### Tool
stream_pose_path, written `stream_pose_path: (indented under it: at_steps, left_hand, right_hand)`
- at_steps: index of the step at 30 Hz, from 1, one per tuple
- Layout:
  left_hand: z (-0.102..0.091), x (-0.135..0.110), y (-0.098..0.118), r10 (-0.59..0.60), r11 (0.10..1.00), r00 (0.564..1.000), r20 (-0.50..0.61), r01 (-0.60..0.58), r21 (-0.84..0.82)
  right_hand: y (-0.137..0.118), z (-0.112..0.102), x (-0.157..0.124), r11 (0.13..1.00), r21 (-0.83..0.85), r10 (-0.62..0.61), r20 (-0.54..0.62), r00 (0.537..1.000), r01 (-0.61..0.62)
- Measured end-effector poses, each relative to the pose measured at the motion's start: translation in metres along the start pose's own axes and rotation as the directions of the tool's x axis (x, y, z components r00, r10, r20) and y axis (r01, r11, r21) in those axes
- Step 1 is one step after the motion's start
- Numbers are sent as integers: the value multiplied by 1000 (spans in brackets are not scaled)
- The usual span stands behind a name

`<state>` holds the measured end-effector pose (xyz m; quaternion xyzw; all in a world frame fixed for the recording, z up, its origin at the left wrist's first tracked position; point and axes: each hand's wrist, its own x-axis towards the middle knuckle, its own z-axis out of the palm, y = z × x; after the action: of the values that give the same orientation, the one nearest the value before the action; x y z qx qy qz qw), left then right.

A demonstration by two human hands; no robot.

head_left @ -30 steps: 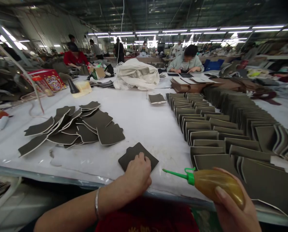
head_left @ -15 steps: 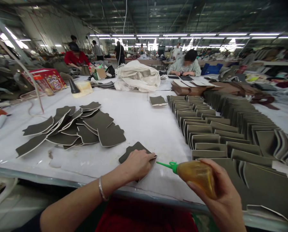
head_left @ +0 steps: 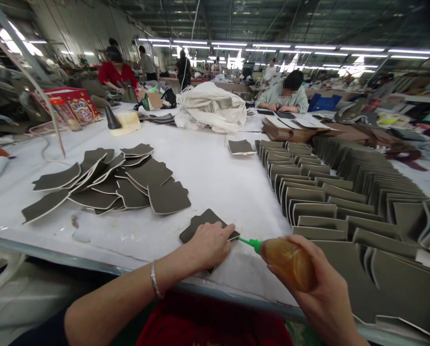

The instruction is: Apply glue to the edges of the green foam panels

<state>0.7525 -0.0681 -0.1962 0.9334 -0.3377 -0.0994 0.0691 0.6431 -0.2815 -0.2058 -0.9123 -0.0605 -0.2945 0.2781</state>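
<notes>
A dark grey cut piece (head_left: pixel 202 222) lies flat near the front edge of the white table (head_left: pixel 215 178). My left hand (head_left: pixel 209 245) rests on it with fingers curled, pressing it down. My right hand (head_left: pixel 313 288) is wrapped round an amber squeeze bottle (head_left: pixel 288 257). The bottle's green nozzle (head_left: pixel 250 243) points left and its tip reaches the piece's right edge beside my left fingertips.
A loose fan of similar dark pieces (head_left: pixel 110 185) lies at the left. Rows of overlapped grey pieces (head_left: pixel 326 202) fill the right side. A white bag (head_left: pixel 213 108) and a red box (head_left: pixel 70 105) stand at the back. Other people work at far tables.
My right hand has brought the bottle left, from beside the piece until the nozzle tip meets its right edge. My left hand slid slightly right on the piece.
</notes>
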Motion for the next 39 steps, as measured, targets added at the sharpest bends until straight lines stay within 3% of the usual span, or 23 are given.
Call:
stream_pose_path:
  at_steps: [11,19,23,28,33,39]
  left_hand:
    - [1,0,-2,32,998,999,-39,-34,-48]
    - [-1,-3,-2,35,997,999,-35,-37,-62]
    - [-1,-5,-3,17,997,999,-28,-19,-74]
    - [5,-6,-6,42,997,997,-61,-46,-69]
    - [11,-7,-8,46,993,996,-77,-54,-104]
    - [11,-8,-8,29,992,996,-82,-38,-118]
  right_hand:
    - [6,3,-3,1000,0,27,-13,1000,-26]
    - [13,6,-3,991,32,132,-34,991,-130]
    - [14,8,-8,979,109,170,19,985,-171]
    - [17,11,-14,932,202,305,19,952,-302]
    - [15,13,-22,880,283,359,131,924,-381]
    - [14,15,-32,844,315,426,97,900,-434]
